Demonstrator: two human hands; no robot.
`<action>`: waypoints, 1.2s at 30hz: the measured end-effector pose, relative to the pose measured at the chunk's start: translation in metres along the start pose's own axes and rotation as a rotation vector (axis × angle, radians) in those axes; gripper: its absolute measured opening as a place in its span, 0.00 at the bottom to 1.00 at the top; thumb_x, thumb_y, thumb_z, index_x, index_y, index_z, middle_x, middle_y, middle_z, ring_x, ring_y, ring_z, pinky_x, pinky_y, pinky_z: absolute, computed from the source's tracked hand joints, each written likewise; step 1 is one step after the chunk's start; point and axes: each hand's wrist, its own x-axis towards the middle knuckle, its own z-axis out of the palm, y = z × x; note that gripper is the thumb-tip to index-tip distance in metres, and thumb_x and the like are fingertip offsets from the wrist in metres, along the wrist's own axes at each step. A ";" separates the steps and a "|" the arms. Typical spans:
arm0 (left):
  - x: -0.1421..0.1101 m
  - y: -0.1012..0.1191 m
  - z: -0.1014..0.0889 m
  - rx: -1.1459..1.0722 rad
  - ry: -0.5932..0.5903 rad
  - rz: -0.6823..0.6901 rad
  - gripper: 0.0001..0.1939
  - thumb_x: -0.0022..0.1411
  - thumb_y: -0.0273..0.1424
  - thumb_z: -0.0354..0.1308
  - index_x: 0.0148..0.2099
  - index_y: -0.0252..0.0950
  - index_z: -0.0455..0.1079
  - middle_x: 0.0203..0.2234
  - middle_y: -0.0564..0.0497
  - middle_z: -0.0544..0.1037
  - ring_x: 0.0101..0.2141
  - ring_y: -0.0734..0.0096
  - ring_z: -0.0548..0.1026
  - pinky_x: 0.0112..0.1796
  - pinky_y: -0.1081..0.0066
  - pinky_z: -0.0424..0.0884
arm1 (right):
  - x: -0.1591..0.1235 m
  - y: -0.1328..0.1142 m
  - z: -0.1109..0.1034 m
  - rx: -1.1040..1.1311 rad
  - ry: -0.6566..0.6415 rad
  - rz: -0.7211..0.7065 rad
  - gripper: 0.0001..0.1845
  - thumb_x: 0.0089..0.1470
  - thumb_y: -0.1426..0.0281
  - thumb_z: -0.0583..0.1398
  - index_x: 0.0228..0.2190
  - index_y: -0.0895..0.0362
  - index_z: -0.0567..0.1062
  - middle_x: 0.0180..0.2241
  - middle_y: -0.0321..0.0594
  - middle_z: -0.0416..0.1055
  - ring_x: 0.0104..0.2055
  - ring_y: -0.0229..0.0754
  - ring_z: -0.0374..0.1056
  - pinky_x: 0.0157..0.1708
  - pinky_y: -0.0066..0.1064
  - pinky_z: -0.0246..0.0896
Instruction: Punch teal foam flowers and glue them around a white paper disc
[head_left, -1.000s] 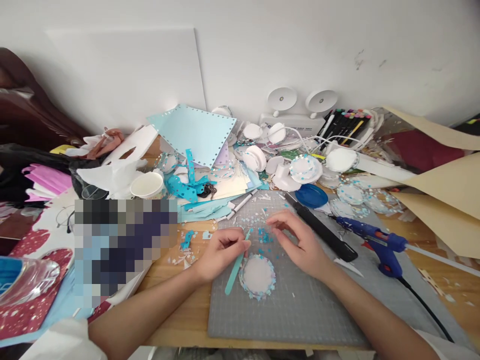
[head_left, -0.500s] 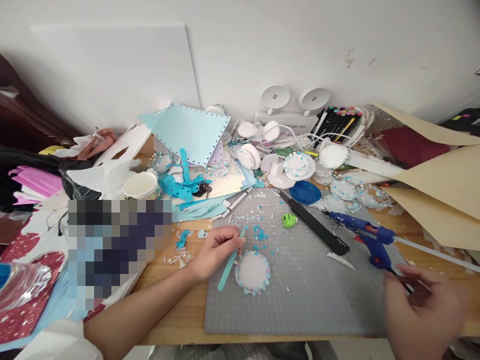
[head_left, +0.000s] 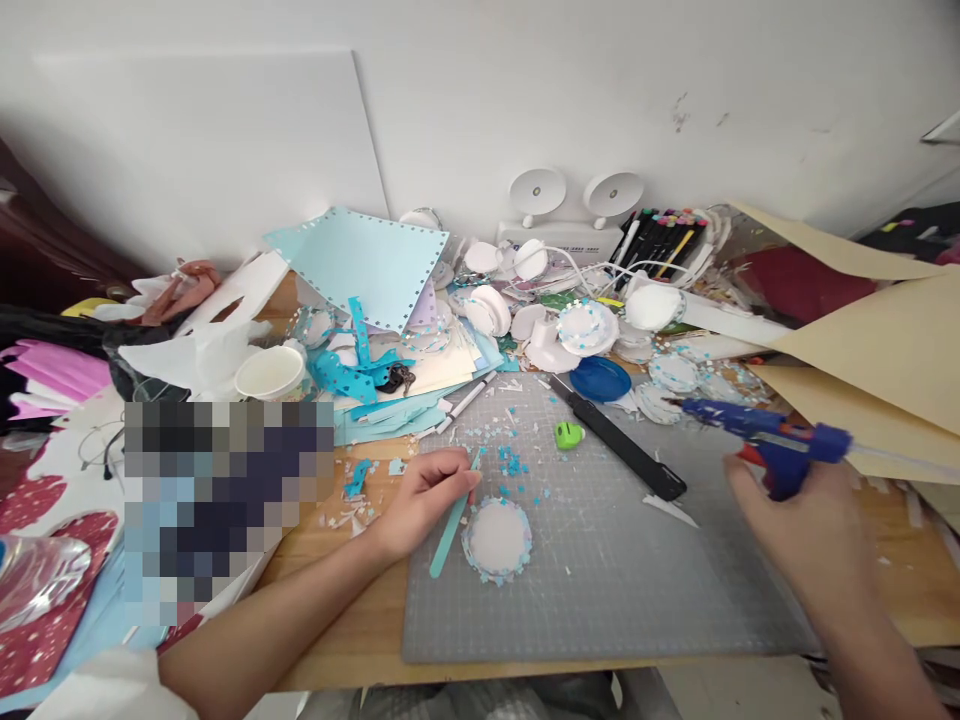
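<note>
My left hand (head_left: 433,500) is closed in a pinch around turquoise tweezers (head_left: 448,540), their pointed end towards the small blue paper stars (head_left: 513,461) on the grey cutting mat (head_left: 600,600). Just right of it lies a white paper disc (head_left: 498,540) edged with pale blue stars. My right hand (head_left: 799,520) grips the handle of a blue hot glue gun (head_left: 780,440), lifted over the mat's right side, its nozzle pointing left. A white glue stick (head_left: 900,458) trails from the gun's back end.
A black utility knife (head_left: 630,445) and a green paper punch (head_left: 568,435) lie on the mat. Behind them are a blue lid (head_left: 600,379) and piled white discs (head_left: 589,328). A paper cup (head_left: 270,372) stands left. Beige paper sheets (head_left: 877,340) jut in from the right.
My right hand has closed on the glue gun's handle and raised it up and to the right. The left hand keeps its place with the tweezers. The camera view shifted slightly.
</note>
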 end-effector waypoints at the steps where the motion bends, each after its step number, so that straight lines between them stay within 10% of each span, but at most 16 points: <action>1: 0.000 0.000 0.000 -0.008 -0.002 0.005 0.19 0.62 0.35 0.54 0.21 0.32 0.64 0.19 0.55 0.60 0.24 0.76 0.58 0.28 0.73 0.53 | 0.006 -0.007 -0.004 -0.104 0.019 0.163 0.14 0.45 0.57 0.62 0.25 0.49 0.63 0.18 0.37 0.60 0.18 0.48 0.56 0.21 0.35 0.45; 5: 0.001 0.001 0.000 -0.026 -0.008 0.019 0.19 0.63 0.34 0.55 0.21 0.32 0.64 0.19 0.55 0.60 0.25 0.76 0.59 0.28 0.73 0.53 | 0.028 -0.050 -0.003 -0.151 0.100 0.416 0.18 0.33 0.58 0.66 0.18 0.51 0.62 0.17 0.39 0.64 0.20 0.46 0.60 0.22 0.37 0.52; 12: 0.000 0.004 -0.001 -0.006 -0.014 0.024 0.18 0.64 0.33 0.54 0.22 0.32 0.65 0.19 0.55 0.60 0.25 0.76 0.60 0.28 0.74 0.53 | 0.017 -0.114 0.045 0.282 -0.140 0.104 0.14 0.36 0.60 0.61 0.13 0.55 0.65 0.12 0.35 0.61 0.14 0.35 0.55 0.16 0.29 0.52; 36: 0.002 0.009 0.000 0.023 -0.051 0.006 0.19 0.64 0.34 0.54 0.21 0.32 0.65 0.19 0.54 0.62 0.24 0.75 0.61 0.27 0.73 0.55 | -0.007 -0.110 0.068 0.218 -0.226 -0.205 0.12 0.40 0.66 0.57 0.14 0.53 0.60 0.10 0.30 0.58 0.12 0.34 0.54 0.13 0.26 0.50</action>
